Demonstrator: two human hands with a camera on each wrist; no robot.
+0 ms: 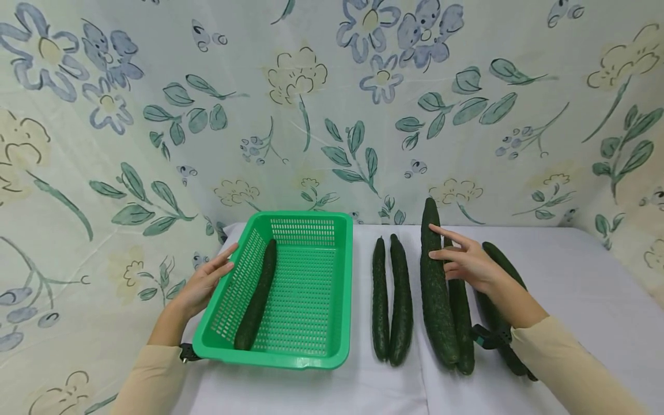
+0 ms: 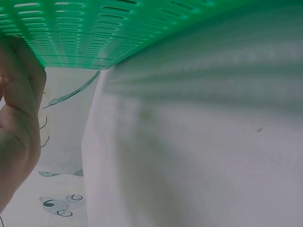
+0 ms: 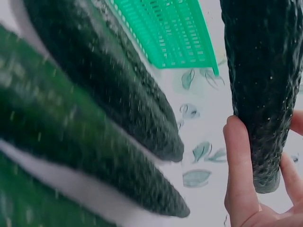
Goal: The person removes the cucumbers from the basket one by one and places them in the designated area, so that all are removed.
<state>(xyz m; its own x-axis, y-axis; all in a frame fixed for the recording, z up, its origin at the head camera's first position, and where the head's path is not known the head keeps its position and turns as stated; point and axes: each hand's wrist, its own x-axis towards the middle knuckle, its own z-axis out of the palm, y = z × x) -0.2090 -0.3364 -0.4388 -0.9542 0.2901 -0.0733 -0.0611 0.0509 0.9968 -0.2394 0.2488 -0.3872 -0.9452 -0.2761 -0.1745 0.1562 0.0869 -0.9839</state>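
Note:
My right hand (image 1: 468, 262) holds a long dark green cucumber (image 1: 434, 288) near its far end, thumb on one side and fingers on the other. In the right wrist view that cucumber (image 3: 262, 94) stands between the thumb and fingers, raised above the others. My left hand (image 1: 203, 282) rests with nearly straight fingers against the outer left side of a green plastic basket (image 1: 339, 288). One cucumber (image 1: 257, 297) lies inside, along the basket's left wall. In the left wrist view the left hand (image 2: 19, 109) is partly cut off below the basket's slotted side (image 2: 71, 28).
Two cucumbers lie side by side right of the basket, one (image 1: 380, 300) beside the other (image 1: 400, 300). Another cucumber (image 1: 461, 314) lies partly behind the held one. More cucumbers (image 1: 503, 265) lie under the right forearm on the white tablecloth (image 1: 581, 271). Floral cloth (image 1: 363, 167) hangs behind.

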